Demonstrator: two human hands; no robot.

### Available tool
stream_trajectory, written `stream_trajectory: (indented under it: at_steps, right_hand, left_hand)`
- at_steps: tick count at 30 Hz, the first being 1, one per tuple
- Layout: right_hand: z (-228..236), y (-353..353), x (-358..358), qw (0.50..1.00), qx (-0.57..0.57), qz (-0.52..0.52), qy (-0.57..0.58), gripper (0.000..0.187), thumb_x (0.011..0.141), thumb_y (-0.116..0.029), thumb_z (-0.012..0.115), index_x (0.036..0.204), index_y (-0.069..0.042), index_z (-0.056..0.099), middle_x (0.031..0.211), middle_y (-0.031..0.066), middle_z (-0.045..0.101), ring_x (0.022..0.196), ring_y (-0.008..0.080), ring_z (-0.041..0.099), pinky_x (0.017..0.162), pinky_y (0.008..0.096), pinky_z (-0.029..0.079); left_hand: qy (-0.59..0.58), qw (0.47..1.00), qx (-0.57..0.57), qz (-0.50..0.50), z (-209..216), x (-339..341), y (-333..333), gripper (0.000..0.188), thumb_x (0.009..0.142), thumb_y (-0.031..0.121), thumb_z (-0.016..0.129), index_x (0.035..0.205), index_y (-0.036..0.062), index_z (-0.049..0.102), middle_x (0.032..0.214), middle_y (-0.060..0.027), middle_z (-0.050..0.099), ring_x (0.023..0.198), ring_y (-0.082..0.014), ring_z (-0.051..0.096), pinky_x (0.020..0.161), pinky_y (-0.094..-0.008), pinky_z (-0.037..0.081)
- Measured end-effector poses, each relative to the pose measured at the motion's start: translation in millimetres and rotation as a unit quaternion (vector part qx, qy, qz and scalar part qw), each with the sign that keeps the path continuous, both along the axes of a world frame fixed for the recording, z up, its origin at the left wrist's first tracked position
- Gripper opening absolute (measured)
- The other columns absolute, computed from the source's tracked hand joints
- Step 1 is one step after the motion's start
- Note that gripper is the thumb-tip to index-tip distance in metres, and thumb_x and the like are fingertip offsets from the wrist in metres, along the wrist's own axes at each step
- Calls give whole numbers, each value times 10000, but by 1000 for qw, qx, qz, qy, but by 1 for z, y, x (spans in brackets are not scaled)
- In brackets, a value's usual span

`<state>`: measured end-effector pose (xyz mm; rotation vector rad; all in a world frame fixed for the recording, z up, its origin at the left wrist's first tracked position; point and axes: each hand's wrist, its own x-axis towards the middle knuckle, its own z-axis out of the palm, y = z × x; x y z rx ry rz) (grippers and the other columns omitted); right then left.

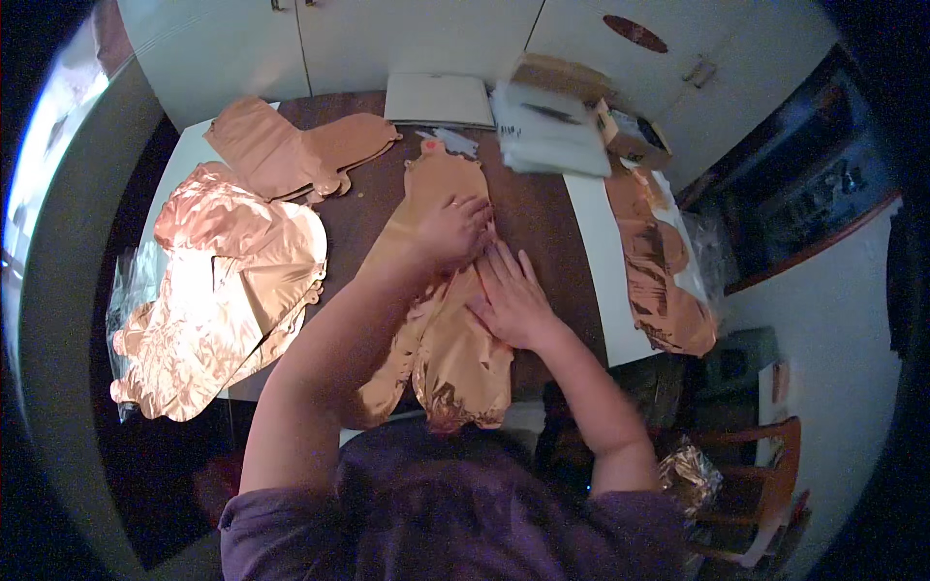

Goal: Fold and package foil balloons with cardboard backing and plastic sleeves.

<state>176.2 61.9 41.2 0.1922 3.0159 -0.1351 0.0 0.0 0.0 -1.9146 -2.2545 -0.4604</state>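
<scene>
Copper foil balloon [463,349], left hand [453,230] half-curled on it, grip unclear, right hand [513,298] flat, bare tabletop [554,247] either side

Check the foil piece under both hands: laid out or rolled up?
Laid out: the foil piece stretches lengthwise over the brown table, the left hand and right hand on it. Folds beneath them: cannot tell.

No text is readable; the white packet [552,145] perhaps bears print.
</scene>
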Motion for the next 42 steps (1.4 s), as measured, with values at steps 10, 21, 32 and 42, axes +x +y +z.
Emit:
stream_trajectory:
  at_steps: [10, 21, 32, 42]
  right_hand:
    - [6, -5, 23, 995, -39, 59, 68, 716, 889, -426, 445, 1394, 31, 224, 1463, 201, 211, 1379, 326, 136, 1107, 493, 87]
    - [9, -7, 22, 994, -47, 67, 75, 749, 867, -459, 481, 1399, 9, 236, 1457, 180, 239, 1359, 325, 199, 1100, 502, 121]
    - [3, 40, -16, 988, -28, 66, 137, 676, 864, -374, 518, 1382, -8, 282, 1440, 184, 278, 1329, 360, 258, 1090, 496, 174]
    - [-1, 34, -19, 991, -16, 74, 114, 681, 866, -419, 495, 1381, -26, 285, 1456, 159, 260, 1328, 359, 259, 1086, 487, 193]
  left_hand:
    - [-92, 993, 69, -19, 8, -2, -4, 433, 863, 252, 502, 1219, 6, 505, 1279, -136, 490, 1241, -289, 408, 1051, -473, 277]
    - [-171, 920, 328, 130, 59, 29, -73, 317, 836, 158, 592, 1128, 44, 542, 1142, -134, 540, 1058, -333, 511, 891, -393, 428]
    - [-651, 603, 176, 426, 11, 196, -304, 237, 870, 216, 607, 843, -19, 594, 741, -44, 629, 668, -104, 562, 615, -230, 439]
    - [-276, 940, 159, -124, 83, 139, -179, 171, 748, 170, 644, 847, 31, 632, 1091, -137, 560, 1096, -310, 500, 948, -529, 341]
